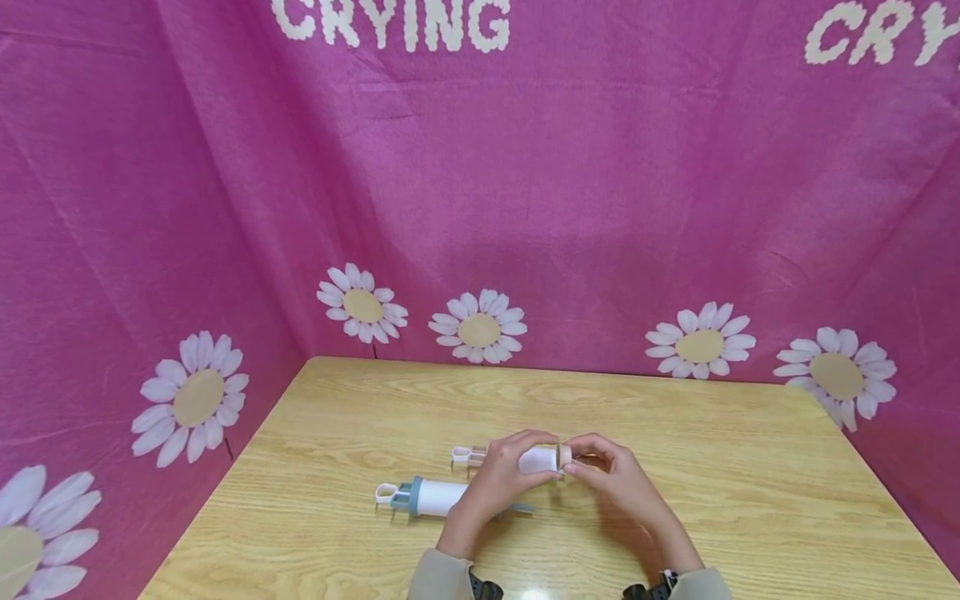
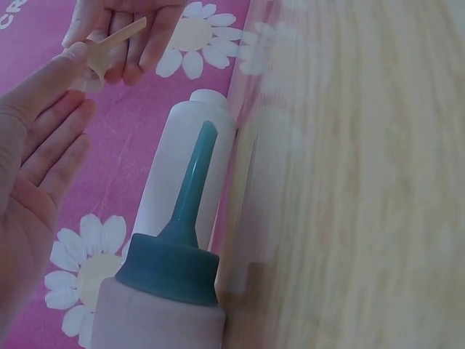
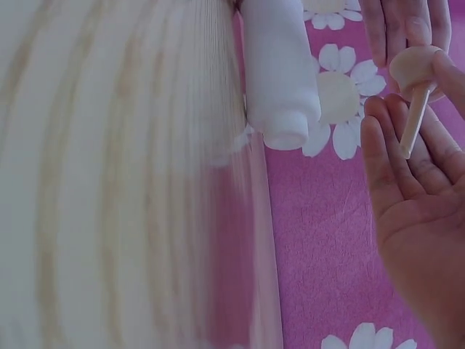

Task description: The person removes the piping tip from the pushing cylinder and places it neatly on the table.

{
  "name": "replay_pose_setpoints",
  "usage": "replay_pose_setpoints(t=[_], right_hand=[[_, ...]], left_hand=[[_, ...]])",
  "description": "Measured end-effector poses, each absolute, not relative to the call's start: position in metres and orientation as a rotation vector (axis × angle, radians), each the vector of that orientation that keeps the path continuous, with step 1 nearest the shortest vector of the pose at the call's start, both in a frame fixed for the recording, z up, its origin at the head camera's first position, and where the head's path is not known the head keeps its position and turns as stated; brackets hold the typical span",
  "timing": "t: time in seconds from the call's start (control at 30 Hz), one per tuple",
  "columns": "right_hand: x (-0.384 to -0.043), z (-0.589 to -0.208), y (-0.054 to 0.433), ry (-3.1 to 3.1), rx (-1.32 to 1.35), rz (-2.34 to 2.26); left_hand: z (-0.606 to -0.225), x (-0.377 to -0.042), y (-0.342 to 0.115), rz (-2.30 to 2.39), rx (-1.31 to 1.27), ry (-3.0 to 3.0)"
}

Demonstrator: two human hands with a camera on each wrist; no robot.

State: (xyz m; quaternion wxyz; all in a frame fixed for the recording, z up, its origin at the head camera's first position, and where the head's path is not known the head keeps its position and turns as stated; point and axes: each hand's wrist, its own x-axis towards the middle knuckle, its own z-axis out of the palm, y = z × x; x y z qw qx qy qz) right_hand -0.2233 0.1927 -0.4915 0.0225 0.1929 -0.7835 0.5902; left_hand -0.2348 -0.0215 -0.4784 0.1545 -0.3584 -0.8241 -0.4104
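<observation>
Above the table, my left hand and right hand meet at a small beige nozzle cap. Both pinch it by thumb and fingertips. The wrist views show the thin spout of the nozzle cap sticking out from its round base. Under the left hand lies a large syringe with a white barrel and a pinkish plunger end, partly hidden by that hand; its bare neck shows in the right wrist view. Nearer me, a second white syringe has a teal nozzle; the left wrist partly covers it.
Both syringes lie on a wooden table, their ring handles toward the left. A pink cloth with white daisies and lettering hangs behind and around the table. Dark straps sit at both wrists, by the light sleeves.
</observation>
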Motion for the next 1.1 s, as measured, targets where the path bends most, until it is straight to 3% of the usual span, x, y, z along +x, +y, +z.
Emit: replay_pose_setpoints(t=[0.27, 0.63, 1.1], right_hand=[[-0.222, -0.492, 0.191, -2.444, 0.616, 1.844], [-0.222, -0.496, 0.203, -2.527, 0.332, 1.920], [-0.221, -0.503, 0.211, -2.499, 0.512, 1.995]], left_hand=[[-0.478, -0.234, -0.022, -1.201, -1.024, -2.359], [-0.475, -0.233, -0.027, -1.205, -0.978, -2.370], [-0.476, -0.233, -0.026, -1.258, -0.960, -2.378]])
